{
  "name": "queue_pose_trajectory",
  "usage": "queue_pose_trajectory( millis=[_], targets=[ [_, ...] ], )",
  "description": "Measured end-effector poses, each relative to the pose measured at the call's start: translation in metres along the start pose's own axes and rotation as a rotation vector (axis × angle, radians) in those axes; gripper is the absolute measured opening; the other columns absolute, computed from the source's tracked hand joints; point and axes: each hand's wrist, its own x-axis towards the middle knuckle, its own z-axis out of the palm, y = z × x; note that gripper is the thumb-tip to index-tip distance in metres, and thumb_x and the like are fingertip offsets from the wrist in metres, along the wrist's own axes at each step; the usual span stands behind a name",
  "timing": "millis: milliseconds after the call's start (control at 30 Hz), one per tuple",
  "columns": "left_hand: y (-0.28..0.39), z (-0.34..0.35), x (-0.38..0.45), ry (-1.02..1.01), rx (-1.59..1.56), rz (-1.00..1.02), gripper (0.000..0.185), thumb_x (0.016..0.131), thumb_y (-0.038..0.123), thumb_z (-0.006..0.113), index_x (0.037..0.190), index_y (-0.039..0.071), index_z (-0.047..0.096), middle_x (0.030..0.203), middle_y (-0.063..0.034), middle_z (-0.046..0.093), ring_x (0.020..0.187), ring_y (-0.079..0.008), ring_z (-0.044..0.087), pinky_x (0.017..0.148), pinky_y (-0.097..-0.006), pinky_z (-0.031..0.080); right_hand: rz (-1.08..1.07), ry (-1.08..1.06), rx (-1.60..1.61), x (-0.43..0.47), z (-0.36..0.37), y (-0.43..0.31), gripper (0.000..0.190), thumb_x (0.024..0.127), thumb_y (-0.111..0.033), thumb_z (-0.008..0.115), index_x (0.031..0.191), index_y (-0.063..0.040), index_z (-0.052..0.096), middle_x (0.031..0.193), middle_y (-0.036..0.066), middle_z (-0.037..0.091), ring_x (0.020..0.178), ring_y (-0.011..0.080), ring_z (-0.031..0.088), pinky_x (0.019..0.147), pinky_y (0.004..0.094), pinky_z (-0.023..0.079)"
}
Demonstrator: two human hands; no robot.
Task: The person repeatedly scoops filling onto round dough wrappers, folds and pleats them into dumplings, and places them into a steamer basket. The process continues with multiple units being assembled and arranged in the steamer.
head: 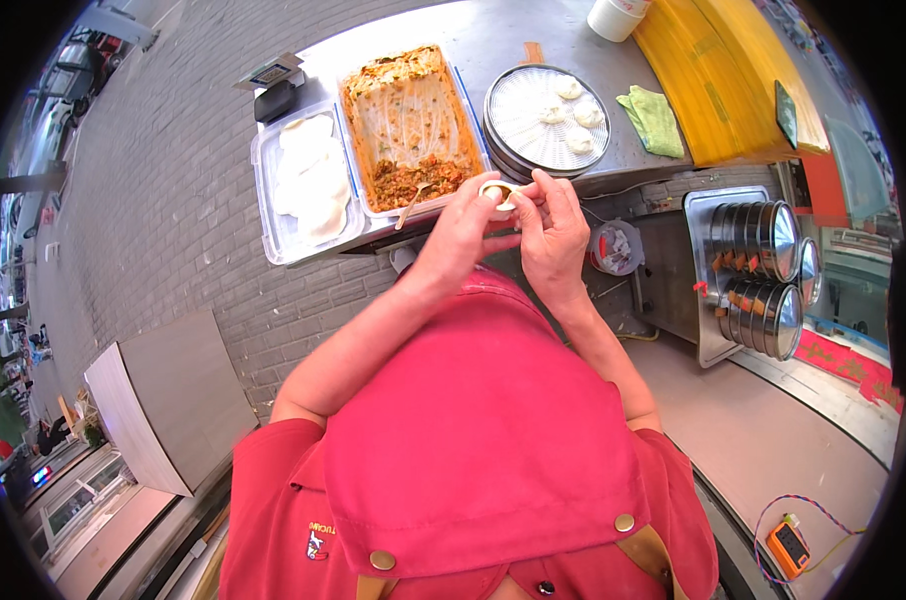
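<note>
Between my two hands, in front of the table's edge, is a small round dough wrapper (507,187) cupped around some dark filling. My left hand (464,225) holds its left side, with the thumb pressed inside. On the other side, the fingers of my right hand (552,229) pinch the rim. Just beyond them a round steamer (520,105) with a white mesh liner carries several pleated buns (579,139). A plastic tub of reddish chopped filling (423,176) stands to its left, a spoon (412,205) resting at its near edge. Farther left, flat dough pieces (314,180) lie in a clear container (269,234).
A folded green cloth (652,120) and a yellow box (697,82) are on the table's right. Stacked steel steamers (757,277) stand on a side counter. Below is a waste bucket (616,247). A QR-code stand (273,71) is at the far left corner; an orange power strip (788,547) lies lower right.
</note>
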Motion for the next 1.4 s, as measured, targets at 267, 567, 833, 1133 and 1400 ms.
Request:
queue_pose_trajectory(
  millis=[267, 567, 833, 1133, 1400],
  targets=[
    [-0.020, -0.009, 0.007, 0.046, 0.350, 0.285, 0.040, 0.115, 0.023, 0.045, 0.149, 0.003, 0.049, 0.130, -0.0101, 0.063, 0.118, -0.0155, 0.063, 0.101, -0.0319, 0.055, -0.208, -0.112, -0.175, -0.007, -0.001, 0.000, 0.036, 0.094, 0.003, 0.072, 0.129, 0.001, 0.065, 0.103, 0.014, 0.065, 0.088, 0.0298, 0.069, 0.073, 0.0378, 0.058],
    [0.000, -0.009, 0.004, 0.024, 0.546, 0.316, 0.032, 0.112, 0.021, 0.046, 0.134, 0.003, 0.062, 0.095, -0.0003, 0.065, 0.080, -0.0072, 0.058, 0.072, -0.0255, 0.051, -0.376, -0.109, -0.237, -0.002, -0.003, -0.006, 0.038, 0.093, 0.005, 0.074, 0.131, 0.001, 0.067, 0.106, 0.014, 0.068, 0.087, 0.0292, 0.069, 0.076, 0.0377, 0.057],
    [0.033, -0.019, 0.004, -0.160, 0.922, 0.364, 0.035, 0.104, 0.018, 0.051, 0.126, -0.001, 0.068, 0.112, -0.0205, 0.073, 0.104, -0.0332, 0.071, 0.094, -0.0441, 0.054, -0.471, -0.215, -0.228, 0.012, -0.011, -0.019, 0.045, 0.093, 0.007, 0.072, 0.137, 0.000, 0.062, 0.102, 0.017, 0.063, 0.088, 0.0327, 0.068, 0.073, 0.0406, 0.057],
    [0.051, -0.008, -0.003, -0.058, 0.978, 0.261, 0.036, 0.105, 0.018, 0.055, 0.136, 0.000, 0.063, 0.116, -0.0162, 0.072, 0.101, -0.0210, 0.072, 0.091, -0.0368, 0.056, -0.267, -0.155, -0.115, 0.000, -0.014, -0.004, 0.050, 0.092, 0.006, 0.075, 0.139, -0.001, 0.061, 0.106, 0.015, 0.066, 0.087, 0.0277, 0.069, 0.075, 0.0376, 0.058],
    [0.061, -0.004, -0.003, -0.184, 1.147, 0.479, 0.033, 0.104, 0.015, 0.056, 0.131, -0.001, 0.067, 0.121, -0.0204, 0.074, 0.113, -0.0325, 0.071, 0.099, -0.0415, 0.054, -0.482, -0.137, -0.184, 0.012, -0.014, -0.018, 0.051, 0.091, 0.009, 0.075, 0.140, 0.000, 0.061, 0.101, 0.013, 0.067, 0.086, 0.0261, 0.068, 0.075, 0.0363, 0.058]
  ],
)
